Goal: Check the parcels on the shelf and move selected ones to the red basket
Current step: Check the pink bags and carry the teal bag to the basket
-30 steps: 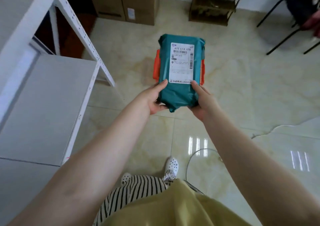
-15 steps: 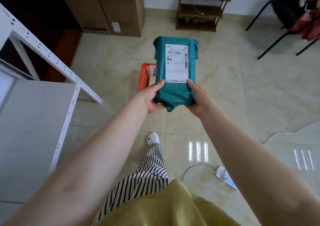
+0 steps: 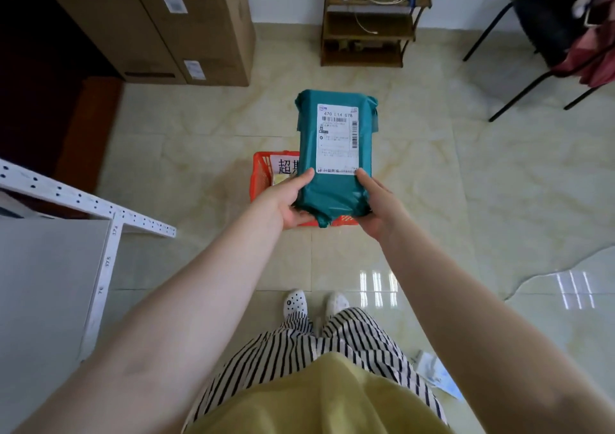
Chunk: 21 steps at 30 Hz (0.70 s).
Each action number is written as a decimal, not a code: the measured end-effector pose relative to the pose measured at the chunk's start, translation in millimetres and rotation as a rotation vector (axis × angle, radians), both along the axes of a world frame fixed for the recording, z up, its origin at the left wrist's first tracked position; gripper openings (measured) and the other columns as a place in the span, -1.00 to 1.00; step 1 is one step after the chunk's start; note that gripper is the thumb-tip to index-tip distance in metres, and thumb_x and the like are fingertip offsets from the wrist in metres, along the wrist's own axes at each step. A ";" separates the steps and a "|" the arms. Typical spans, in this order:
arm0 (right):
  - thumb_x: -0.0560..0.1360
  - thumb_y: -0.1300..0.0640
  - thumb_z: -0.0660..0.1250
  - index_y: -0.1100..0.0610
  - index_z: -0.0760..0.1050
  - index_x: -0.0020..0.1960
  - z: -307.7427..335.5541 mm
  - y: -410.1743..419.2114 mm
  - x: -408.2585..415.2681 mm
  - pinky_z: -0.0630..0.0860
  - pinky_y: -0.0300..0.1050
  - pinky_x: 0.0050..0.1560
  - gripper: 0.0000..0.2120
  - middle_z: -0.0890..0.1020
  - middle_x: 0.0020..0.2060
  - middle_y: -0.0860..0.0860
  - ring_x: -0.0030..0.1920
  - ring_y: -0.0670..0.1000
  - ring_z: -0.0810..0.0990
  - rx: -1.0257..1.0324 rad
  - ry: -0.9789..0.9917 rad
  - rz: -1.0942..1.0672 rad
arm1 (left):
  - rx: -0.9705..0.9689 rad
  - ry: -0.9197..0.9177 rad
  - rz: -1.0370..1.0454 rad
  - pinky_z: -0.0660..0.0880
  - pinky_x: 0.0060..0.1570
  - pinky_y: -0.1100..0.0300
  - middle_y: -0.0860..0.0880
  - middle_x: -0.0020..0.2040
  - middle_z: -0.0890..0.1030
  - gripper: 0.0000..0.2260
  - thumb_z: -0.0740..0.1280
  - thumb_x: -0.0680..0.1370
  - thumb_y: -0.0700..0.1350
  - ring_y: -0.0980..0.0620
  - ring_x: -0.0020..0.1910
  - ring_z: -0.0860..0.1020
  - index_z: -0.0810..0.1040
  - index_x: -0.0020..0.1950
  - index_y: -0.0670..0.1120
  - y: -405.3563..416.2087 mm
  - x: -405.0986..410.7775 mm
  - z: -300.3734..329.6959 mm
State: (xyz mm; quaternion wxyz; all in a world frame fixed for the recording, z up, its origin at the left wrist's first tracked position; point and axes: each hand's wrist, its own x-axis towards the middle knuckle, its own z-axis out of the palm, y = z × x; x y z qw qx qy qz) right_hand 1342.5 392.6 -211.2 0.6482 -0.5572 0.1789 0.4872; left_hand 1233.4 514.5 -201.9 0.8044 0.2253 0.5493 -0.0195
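I hold a teal plastic-wrapped parcel (image 3: pixel 336 187) with a white shipping label facing up. My left hand (image 3: pixel 286 202) grips its near left corner and my right hand (image 3: pixel 377 205) grips its near right corner. The parcel hangs in the air above the red basket (image 3: pixel 261 174), which stands on the tiled floor and is mostly hidden behind the parcel. A white sign with black characters shows inside the basket. The white metal shelf (image 3: pixel 50 287) is at my left, its near board bare.
Large cardboard boxes (image 3: pixel 186 24) stand at the back left. A small wooden rack (image 3: pixel 369 24) with cables is against the far wall. A black chair (image 3: pixel 549 34) with clothes is at the back right. A power strip lies on the floor by my right leg.
The view has swung away from the shelf toward the floor. The parcel, still in both hands, now hangs right over the red basket, which shows more on the left.
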 end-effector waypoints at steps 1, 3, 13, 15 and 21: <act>0.54 0.10 0.41 0.14 0.49 0.36 -1.4 7.7 7.8 0.67 0.08 0.00 -0.59 0.67 0.18 0.14 0.12 0.16 0.68 0.006 0.007 -0.005 | -0.004 0.003 0.000 0.54 0.01 -0.13 -0.17 0.21 0.59 -0.62 0.42 0.51 0.01 -0.18 0.12 0.58 0.50 0.25 -0.14 7.3 8.4 -0.8; 0.55 0.11 0.39 0.15 0.49 0.36 -5.5 23.5 24.7 0.68 0.01 -0.07 -0.61 0.66 0.20 0.14 0.13 0.15 0.68 0.008 0.008 -0.008 | -0.016 0.005 0.006 0.52 0.10 -0.12 -0.19 0.20 0.58 -0.68 0.41 0.51 0.01 -0.19 0.16 0.57 0.51 0.14 -0.17 23.0 25.7 -4.0; 0.52 -0.04 0.42 -0.02 0.43 0.42 -36.3 104.0 120.7 0.58 -0.16 -0.32 -0.50 0.61 0.23 0.00 0.01 -0.02 0.63 -0.211 -0.054 0.132 | 0.108 0.077 0.063 0.53 0.13 -0.19 -0.13 0.17 0.58 -0.69 0.45 0.49 -0.04 -0.18 0.16 0.57 0.51 0.18 -0.07 96.9 120.0 -38.0; 0.53 0.01 0.41 0.03 0.41 0.44 -51.6 120.3 136.7 0.60 -0.15 -0.30 -0.50 0.61 0.24 0.01 -0.04 -0.05 0.63 -0.221 -0.083 0.110 | 0.125 0.098 0.083 0.57 0.02 -0.16 -0.12 0.15 0.60 -0.66 0.46 0.48 -0.05 -0.18 0.13 0.58 0.51 0.20 -0.11 108.9 136.9 -57.6; 0.50 0.07 0.46 0.07 0.43 0.39 -165.8 136.4 156.6 0.63 0.14 0.09 -0.50 0.62 0.18 0.08 0.00 0.08 0.66 -0.367 -0.028 0.058 | 0.076 0.222 0.103 0.59 -0.37 0.08 -0.14 0.17 0.62 -0.66 0.43 0.51 -0.03 -0.14 0.00 0.62 0.51 0.24 -0.09 113.1 164.9 -172.6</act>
